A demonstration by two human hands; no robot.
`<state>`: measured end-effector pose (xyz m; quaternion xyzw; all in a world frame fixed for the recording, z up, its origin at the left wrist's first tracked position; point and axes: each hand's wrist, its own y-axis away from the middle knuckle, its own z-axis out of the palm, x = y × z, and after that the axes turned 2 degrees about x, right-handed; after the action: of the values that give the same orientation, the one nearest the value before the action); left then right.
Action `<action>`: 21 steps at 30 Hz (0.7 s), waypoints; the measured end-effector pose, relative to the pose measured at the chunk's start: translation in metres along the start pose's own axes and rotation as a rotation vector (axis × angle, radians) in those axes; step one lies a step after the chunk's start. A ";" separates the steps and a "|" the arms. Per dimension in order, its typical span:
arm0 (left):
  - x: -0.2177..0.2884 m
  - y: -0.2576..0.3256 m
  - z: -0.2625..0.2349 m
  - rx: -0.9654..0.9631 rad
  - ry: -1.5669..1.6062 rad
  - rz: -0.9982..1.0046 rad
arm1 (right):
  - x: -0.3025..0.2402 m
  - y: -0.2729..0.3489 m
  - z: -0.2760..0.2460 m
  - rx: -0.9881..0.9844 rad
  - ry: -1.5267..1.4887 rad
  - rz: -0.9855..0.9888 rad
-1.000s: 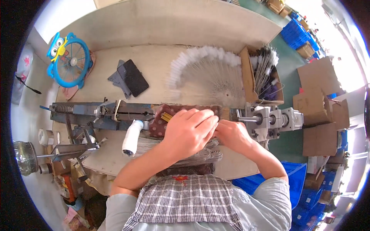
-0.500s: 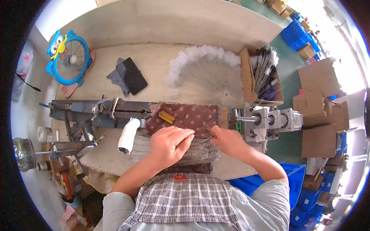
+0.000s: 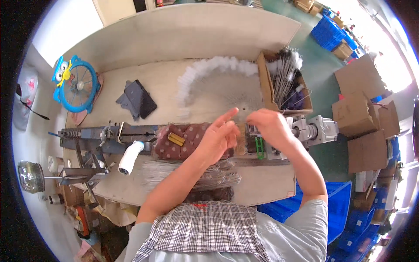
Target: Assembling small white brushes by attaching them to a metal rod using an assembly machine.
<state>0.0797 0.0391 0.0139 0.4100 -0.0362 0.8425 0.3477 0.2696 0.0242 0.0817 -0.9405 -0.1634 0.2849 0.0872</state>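
Left hand (image 3: 221,139) is now over the right end of the dotted cloth (image 3: 196,135), fingers apart, and right hand (image 3: 271,125) is up by the metal fixture (image 3: 312,131), fingers bent, honestly can't tell if they're pinching anything. Half a second ago both were lower, at the cloth's near edge. Wire bundle (image 3: 218,180) still lies just this side of the cloth

1 loose wire bundle (image 3: 219,178), 1 white-tipped wire fan (image 3: 220,81), flat

Left fingers (image 3: 226,117) now back over the dotted cloth (image 3: 192,142), right fingers (image 3: 262,117) now beyond its right end
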 end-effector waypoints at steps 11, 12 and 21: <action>0.024 0.043 -0.008 0.259 -0.307 0.293 | -0.020 0.016 -0.001 -0.021 0.123 -0.106; 0.025 0.046 -0.012 0.262 -0.317 0.254 | -0.021 0.016 0.006 0.007 0.237 -0.242; 0.035 0.064 -0.023 0.316 -0.115 0.204 | -0.031 -0.012 0.009 -0.128 0.166 -0.236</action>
<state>0.0108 0.0179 0.0382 0.5011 0.0352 0.8437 0.1894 0.2375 0.0248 0.0933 -0.9388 -0.2828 0.1828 0.0730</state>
